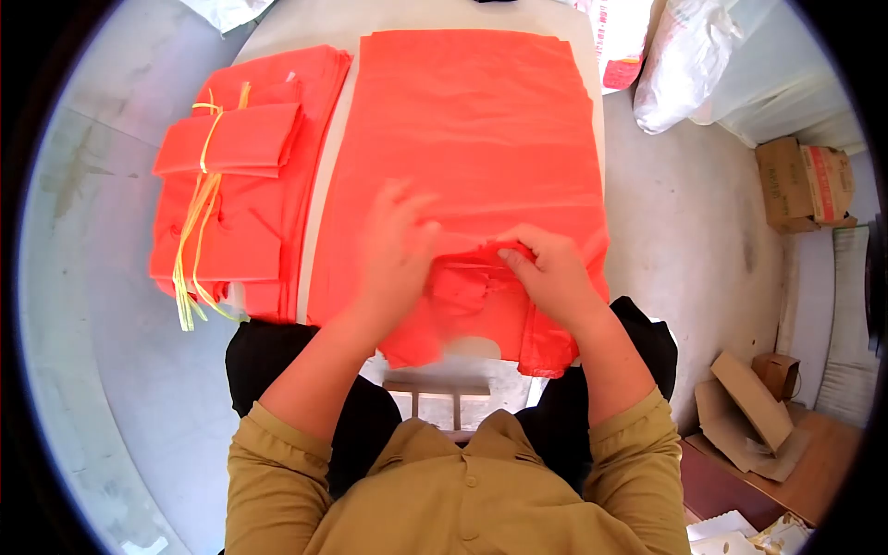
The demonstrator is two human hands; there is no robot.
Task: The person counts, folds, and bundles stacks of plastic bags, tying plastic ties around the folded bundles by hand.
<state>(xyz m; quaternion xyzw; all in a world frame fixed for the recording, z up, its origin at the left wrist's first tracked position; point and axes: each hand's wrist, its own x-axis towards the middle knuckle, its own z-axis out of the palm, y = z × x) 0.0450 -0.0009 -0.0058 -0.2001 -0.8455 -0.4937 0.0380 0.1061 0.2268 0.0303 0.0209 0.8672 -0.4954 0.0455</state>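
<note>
Brown shirt lies nearest, facing a pale tabletop on which a broad stack of red bags lies before the person. Right hand: narrow grip, thumb and fingers pinching the stack's crumpled near end. Left hand: blurred, its grip seemingly wide with fingers spread; whether it touches the red film, one cannot tell. Progress, judged from the arrangement: partway. To the left, a bundle lies folded and bound with yellow twine, apparently done; the stack shows no twine and is mostly unfolded. It looks thin and faintly creased, bunched and glossier near the hands, partly overhanging the tabletop's near edge.
</note>
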